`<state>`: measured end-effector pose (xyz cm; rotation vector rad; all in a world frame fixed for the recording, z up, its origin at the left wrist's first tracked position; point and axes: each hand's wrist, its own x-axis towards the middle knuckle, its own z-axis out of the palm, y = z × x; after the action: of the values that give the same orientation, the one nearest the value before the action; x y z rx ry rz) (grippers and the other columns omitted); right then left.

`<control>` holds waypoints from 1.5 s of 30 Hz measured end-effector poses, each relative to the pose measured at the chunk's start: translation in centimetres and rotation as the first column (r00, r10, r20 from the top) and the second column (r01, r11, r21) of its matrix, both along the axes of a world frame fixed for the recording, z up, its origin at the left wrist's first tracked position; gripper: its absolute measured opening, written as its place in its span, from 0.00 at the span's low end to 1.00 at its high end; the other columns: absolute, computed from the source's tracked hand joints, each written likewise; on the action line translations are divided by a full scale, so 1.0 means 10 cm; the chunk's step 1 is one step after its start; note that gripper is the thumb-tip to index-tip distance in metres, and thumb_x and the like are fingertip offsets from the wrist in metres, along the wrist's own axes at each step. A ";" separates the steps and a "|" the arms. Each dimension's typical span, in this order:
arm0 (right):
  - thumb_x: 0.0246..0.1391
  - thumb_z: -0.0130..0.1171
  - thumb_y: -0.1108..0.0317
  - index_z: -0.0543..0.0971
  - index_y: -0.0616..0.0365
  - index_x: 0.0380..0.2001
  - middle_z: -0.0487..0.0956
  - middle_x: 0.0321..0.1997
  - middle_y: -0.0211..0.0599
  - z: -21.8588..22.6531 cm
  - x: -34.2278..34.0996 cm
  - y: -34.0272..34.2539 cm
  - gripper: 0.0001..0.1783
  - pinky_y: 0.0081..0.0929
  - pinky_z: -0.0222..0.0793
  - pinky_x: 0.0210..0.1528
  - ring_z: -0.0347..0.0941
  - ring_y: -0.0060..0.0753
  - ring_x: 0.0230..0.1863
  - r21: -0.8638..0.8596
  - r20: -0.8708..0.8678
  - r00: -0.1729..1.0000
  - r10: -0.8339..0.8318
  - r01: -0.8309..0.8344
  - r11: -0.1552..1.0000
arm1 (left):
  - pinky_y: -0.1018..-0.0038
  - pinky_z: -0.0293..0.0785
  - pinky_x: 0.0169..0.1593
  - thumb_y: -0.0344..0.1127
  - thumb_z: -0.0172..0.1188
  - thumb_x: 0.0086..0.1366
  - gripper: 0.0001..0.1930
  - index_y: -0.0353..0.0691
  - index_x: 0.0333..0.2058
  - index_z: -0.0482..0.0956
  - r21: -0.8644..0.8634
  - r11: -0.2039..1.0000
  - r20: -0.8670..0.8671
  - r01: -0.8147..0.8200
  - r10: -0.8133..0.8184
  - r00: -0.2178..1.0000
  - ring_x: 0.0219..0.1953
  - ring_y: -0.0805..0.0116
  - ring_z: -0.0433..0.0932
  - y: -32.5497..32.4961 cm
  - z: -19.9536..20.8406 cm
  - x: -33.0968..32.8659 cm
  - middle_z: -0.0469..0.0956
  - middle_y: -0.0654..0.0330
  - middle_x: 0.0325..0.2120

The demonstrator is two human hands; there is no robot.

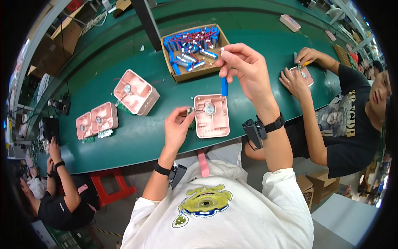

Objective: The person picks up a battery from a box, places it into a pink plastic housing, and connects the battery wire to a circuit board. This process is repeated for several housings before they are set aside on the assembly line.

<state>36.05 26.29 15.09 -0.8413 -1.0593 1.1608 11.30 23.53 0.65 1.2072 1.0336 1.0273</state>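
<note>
My right hand is raised over the green table, thumb and forefinger pinching the small white plug of a blue cylindrical battery. The battery hangs below my fingers, just above the far right corner of an open pink plastic housing. A round silver part with thin dark wires sits inside that housing. At its left edge my left hand closes its fingertips on a small green circuit board; my fingers partly hide the board.
A cardboard box of wired blue batteries stands beyond the housing. More pink housings with circuit boards lie to the left. A co-worker's hands work on another housing at right; another person's arm is at far left.
</note>
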 end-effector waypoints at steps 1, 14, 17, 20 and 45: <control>0.68 0.63 0.69 0.81 0.66 0.48 0.86 0.36 0.43 0.01 0.00 -0.03 0.12 0.18 0.74 0.25 0.82 0.24 0.29 -0.003 0.004 1.000 0.012 -0.012 1.000 | 0.81 0.78 0.44 0.24 0.69 0.68 0.11 0.28 0.47 0.82 -0.014 1.000 -0.001 -0.009 0.009 1.000 0.41 0.77 0.80 -0.02 0.01 0.01 0.82 0.61 0.39; 0.66 0.64 0.72 0.80 0.68 0.46 0.85 0.34 0.41 -0.06 -0.20 -0.15 0.11 0.19 0.77 0.24 0.83 0.25 0.30 -0.101 0.066 0.987 0.144 -0.137 0.985 | 0.80 0.79 0.45 0.25 0.69 0.67 0.11 0.28 0.46 0.82 -0.021 1.000 -0.027 0.011 -0.011 1.000 0.43 0.76 0.82 0.03 0.04 0.06 0.85 0.58 0.41; 0.66 0.64 0.72 0.80 0.68 0.46 0.85 0.34 0.40 -0.11 -0.20 -0.15 0.10 0.19 0.78 0.25 0.83 0.25 0.31 -0.098 0.111 0.983 0.148 -0.137 0.986 | 0.79 0.80 0.46 0.26 0.69 0.67 0.12 0.28 0.46 0.82 -0.019 1.000 -0.035 0.015 -0.015 0.999 0.43 0.75 0.82 0.03 0.06 0.07 0.85 0.57 0.41; 0.66 0.64 0.72 0.80 0.68 0.46 0.85 0.35 0.40 -0.16 -0.23 -0.17 0.10 0.19 0.79 0.26 0.84 0.26 0.32 -0.109 0.150 0.979 0.142 -0.126 0.986 | 0.78 0.81 0.47 0.26 0.69 0.67 0.12 0.28 0.46 0.82 0.005 1.000 -0.055 0.028 -0.028 0.998 0.43 0.75 0.82 0.03 0.10 0.07 0.85 0.56 0.41; 0.69 0.61 0.69 0.79 0.67 0.45 0.86 0.36 0.43 -0.33 -0.18 -0.18 0.10 0.17 0.73 0.21 0.83 0.25 0.26 -0.159 0.187 0.976 0.111 -0.081 0.984 | 0.71 0.83 0.46 0.23 0.67 0.64 0.10 0.31 0.44 0.85 0.387 0.916 -0.365 0.103 0.049 0.930 0.41 0.65 0.83 -0.03 0.32 0.11 0.81 0.55 0.38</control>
<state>34.30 24.46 11.81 -1.0493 -1.1946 1.2712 12.43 23.23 3.85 1.8006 1.1178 1.0436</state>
